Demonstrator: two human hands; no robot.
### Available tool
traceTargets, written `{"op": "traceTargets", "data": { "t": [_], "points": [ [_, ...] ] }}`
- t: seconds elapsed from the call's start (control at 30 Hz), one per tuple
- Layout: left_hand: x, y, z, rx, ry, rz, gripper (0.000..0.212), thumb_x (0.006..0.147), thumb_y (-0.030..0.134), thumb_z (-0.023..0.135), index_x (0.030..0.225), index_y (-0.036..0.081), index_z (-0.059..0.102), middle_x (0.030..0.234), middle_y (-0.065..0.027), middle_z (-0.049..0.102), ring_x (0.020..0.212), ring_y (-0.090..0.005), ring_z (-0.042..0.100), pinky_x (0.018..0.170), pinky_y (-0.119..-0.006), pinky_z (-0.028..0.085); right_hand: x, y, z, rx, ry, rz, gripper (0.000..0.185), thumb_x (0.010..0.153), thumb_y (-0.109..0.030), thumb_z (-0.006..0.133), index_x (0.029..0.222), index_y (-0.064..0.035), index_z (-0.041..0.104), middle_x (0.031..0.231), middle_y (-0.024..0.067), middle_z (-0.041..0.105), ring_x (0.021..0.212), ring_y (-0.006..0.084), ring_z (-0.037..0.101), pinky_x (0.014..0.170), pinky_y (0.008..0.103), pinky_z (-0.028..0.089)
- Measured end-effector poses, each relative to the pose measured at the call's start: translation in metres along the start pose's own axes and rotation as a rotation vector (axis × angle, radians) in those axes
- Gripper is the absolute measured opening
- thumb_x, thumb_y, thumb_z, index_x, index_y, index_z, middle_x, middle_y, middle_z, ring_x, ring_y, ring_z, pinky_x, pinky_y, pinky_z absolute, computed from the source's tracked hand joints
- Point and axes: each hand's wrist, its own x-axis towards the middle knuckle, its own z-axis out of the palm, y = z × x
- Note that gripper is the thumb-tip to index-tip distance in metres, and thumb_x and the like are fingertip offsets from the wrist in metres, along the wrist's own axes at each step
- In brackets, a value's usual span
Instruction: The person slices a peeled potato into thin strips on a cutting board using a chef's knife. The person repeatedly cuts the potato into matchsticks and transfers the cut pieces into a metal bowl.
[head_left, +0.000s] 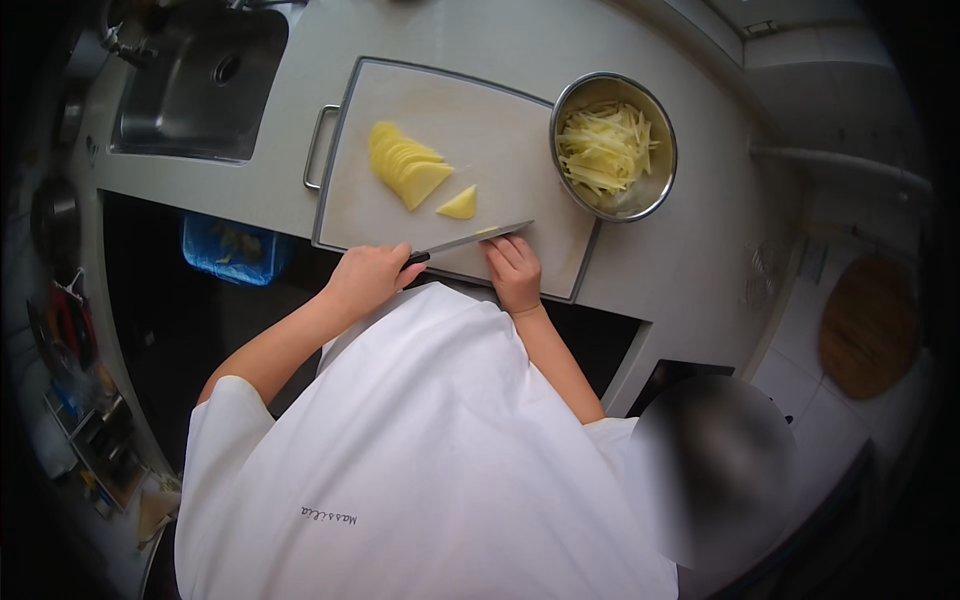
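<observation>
A kitchen knife (480, 238) with a black handle is gripped in my left hand (371, 276), its blade slanting up to the right over the near part of a white cutting board (510, 157) with a grey rim. My right hand (514, 271) has bent fingers close against the blade near its tip; whatever lies under them is hidden. A little yellow shows beside the blade. Farther back on the board lies a fanned row of thin yellow slices (405, 165), apparently potato. One separate wedge-shaped slice (459, 203) lies between that row and the knife.
A steel bowl (670, 161) of pale yellow strips stands against the board's right edge. The board's metal handle (313, 146) is on its left. A steel sink (199, 82) lies at back left. Below the counter edge sits a blue-lined container (232, 251) with scraps.
</observation>
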Motion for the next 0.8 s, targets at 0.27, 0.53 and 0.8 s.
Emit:
{"op": "traceTargets", "data": {
  "t": [0.27,0.53,0.8],
  "points": [
    [-0.003,0.001,-0.008,-0.039,-0.091,-0.049,0.039,0.099,0.038,0.060,0.083,0.003,0.058,0.067,-0.0166,0.064,0.064,-0.0393,0.064,0.061,-0.049,0.052,-0.004,0.003,0.003,-0.003,-0.003,0.009,0.019,0.078,-0.003,0.069,0.097,-0.0049,0.074,0.104,0.0027,0.071,0.097,0.0228,0.067,0.079,0.0355,0.056],
    [0.007,0.002,0.014,-0.008,-0.055,-0.038,0.038,0.098,0.038,0.061,0.083,0.004,0.058,0.063,-0.0166,0.063,0.061,-0.0382,0.064,0.058,-0.049,0.052,-0.002,0.002,0.001,0.003,-0.006,0.008,0.018,0.080,-0.004,0.068,0.097,-0.0052,0.074,0.104,0.0028,0.071,0.096,0.0223,0.067,0.077,0.0350,0.056],
    [0.028,0.011,0.035,-0.020,0.068,0.002,0.036,0.096,0.037,0.064,0.082,0.005,0.057,0.062,-0.0143,0.063,0.059,-0.0357,0.065,0.055,-0.048,0.051,0.003,-0.003,0.001,-0.017,-0.011,0.011,0.014,0.078,-0.004,0.073,0.091,-0.0055,0.069,0.098,0.0037,0.067,0.088,0.0247,0.065,0.074,0.0369,0.055]
  ]
}}
